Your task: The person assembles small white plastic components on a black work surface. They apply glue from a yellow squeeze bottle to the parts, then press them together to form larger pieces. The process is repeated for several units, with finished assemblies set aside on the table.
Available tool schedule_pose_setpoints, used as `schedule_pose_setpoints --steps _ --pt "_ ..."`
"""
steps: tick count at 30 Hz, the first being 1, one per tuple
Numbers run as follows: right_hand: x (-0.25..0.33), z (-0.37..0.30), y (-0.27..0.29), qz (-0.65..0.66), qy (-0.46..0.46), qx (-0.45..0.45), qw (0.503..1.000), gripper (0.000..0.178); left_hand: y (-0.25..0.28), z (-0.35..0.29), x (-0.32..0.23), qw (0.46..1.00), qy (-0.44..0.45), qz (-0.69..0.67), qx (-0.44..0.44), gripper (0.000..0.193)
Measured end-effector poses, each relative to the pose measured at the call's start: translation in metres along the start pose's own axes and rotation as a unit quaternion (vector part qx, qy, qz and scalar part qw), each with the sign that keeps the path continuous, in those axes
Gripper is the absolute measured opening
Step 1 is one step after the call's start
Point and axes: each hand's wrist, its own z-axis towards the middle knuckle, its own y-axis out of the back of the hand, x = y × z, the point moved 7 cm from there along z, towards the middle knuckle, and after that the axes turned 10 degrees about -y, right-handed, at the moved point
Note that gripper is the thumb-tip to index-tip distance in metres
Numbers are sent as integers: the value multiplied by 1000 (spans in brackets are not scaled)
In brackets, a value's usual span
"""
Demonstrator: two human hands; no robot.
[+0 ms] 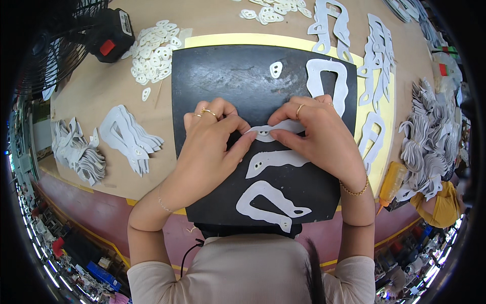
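Observation:
Near the middle of a black board (217, 76), both hands pinch a pale grey cut-out strip (287, 126). On its end sits a small cream patch with dark holes (263, 133). My left hand (210, 139) is closed, thumb and forefinger at the left tip of that end. Thumb and fingers of my right hand (324, 134) close on the strip just right of the patch, hiding its other end. Just below lies a similar cut-out piece (283, 159), then a U-shaped one (248, 205). Farther off are a loose patch (276, 69) and another cut-out piece (314, 76).
Left of the board are a heap of cream patches (154, 58), stacked cut-out pieces (126, 134), a bundle (78, 152) and a black fan with a battery pack (109, 38). On the right lie cut-out pieces (372, 134) on yellow sheets, an orange squeeze bottle (392, 182) and thick bundles (425, 131).

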Motion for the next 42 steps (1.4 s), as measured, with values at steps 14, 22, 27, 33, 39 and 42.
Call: schedule_pose_setpoints --steps 14,22,27,33,39,42 --pt "1 3 -1 -12 -2 18 1000 18 1 0 -1 1000 14 6 11 15" --pt "4 3 0 -31 16 2 999 18 1 0 -3 1000 -12 20 -6 13" --pt "2 3 -2 -23 13 7 1000 17 -1 0 -1 1000 -16 23 -8 13" --pt "4 3 0 -34 10 4 999 17 -1 0 -1 999 -20 23 -13 13" --pt "3 2 -1 -34 16 -2 999 16 -2 0 -1 1000 -11 18 -12 14" --pt "3 3 -1 -36 16 1 999 17 -1 0 -1 1000 -10 19 -9 14"
